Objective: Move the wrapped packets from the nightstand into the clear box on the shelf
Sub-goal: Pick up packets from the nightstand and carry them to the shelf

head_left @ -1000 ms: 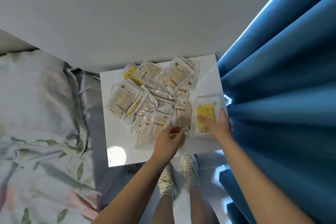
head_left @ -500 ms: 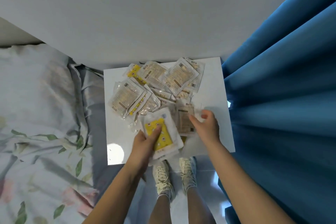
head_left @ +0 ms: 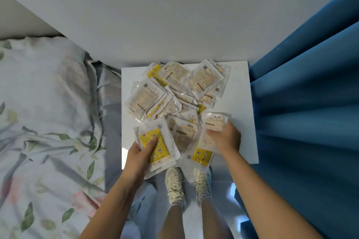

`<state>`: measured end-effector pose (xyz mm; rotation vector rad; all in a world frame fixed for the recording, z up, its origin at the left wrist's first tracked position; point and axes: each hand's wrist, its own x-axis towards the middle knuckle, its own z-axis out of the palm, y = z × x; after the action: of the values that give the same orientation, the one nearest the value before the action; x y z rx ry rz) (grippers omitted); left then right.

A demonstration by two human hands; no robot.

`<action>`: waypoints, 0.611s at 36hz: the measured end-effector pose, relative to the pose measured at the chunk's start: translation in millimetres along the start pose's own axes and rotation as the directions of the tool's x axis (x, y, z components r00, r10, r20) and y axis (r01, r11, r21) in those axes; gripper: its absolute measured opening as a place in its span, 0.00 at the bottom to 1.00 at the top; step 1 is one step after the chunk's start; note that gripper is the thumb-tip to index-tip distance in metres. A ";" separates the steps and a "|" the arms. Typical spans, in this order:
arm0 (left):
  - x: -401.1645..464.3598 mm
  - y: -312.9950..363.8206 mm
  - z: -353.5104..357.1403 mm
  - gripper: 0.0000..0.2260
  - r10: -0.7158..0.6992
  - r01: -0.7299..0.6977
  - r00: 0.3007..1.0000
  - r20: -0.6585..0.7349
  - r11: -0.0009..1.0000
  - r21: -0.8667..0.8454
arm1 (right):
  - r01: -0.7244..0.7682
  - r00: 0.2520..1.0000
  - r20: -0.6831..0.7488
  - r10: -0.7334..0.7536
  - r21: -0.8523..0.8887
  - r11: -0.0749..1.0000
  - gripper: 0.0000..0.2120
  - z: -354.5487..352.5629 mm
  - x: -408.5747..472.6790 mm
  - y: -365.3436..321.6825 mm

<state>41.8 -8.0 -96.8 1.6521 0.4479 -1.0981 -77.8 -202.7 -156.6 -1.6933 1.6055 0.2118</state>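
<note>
Your left hand (head_left: 140, 153) grips a yellow packet stack (head_left: 155, 146), thumb on top; your right hand (head_left: 226, 137) pinches a pale packet (head_left: 214, 122) over the desk (head_left: 242, 103).

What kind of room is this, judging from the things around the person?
Most likely a bedroom. A bed with floral bedding and a pillow lies on the left, a small white nightstand covered with wrapped packets stands against the wall, and a blue curtain hangs on the right.

Both hands (head_left: 140, 153) (head_left: 227, 137) reach forward, fingers curled, gripping.
</note>
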 end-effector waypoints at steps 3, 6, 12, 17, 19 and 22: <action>1.3 -0.3 -2.8 0.13 0.002 -0.002 1.000 0.006 1.000 0.013 | -0.034 0.994 -0.083 0.066 0.345 0.938 0.19 -6.5 -6.5 5.3; 1.8 -0.2 -4.5 0.12 -0.001 0.001 1.000 0.011 1.000 0.018 | -0.031 0.952 -0.226 0.207 0.602 0.798 0.21 -14.3 -16.0 13.3; 0.9 0.0 -4.1 0.09 -0.008 0.007 0.999 0.031 0.999 0.034 | -0.203 0.930 0.011 0.368 0.850 0.486 0.19 -14.5 -52.6 25.4; -1.1 0.6 1.0 0.10 -0.004 0.002 1.000 0.031 0.997 0.072 | -0.394 0.912 0.180 0.369 0.636 0.663 0.09 23.7 -76.5 32.6; -1.4 1.4 1.7 0.11 0.007 -0.011 1.000 0.030 0.994 0.108 | -0.330 0.937 0.081 0.340 0.526 0.784 0.11 38.3 -76.9 35.7; -1.8 3.2 2.0 0.11 0.027 -0.032 0.999 0.039 0.990 0.136 | -0.256 0.961 -0.017 0.277 0.337 0.906 0.19 53.1 -78.1 30.0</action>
<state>42.4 -10.6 -93.6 1.7494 0.3289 -1.1573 -99.5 -106.0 -158.3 -1.2332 1.8057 0.0170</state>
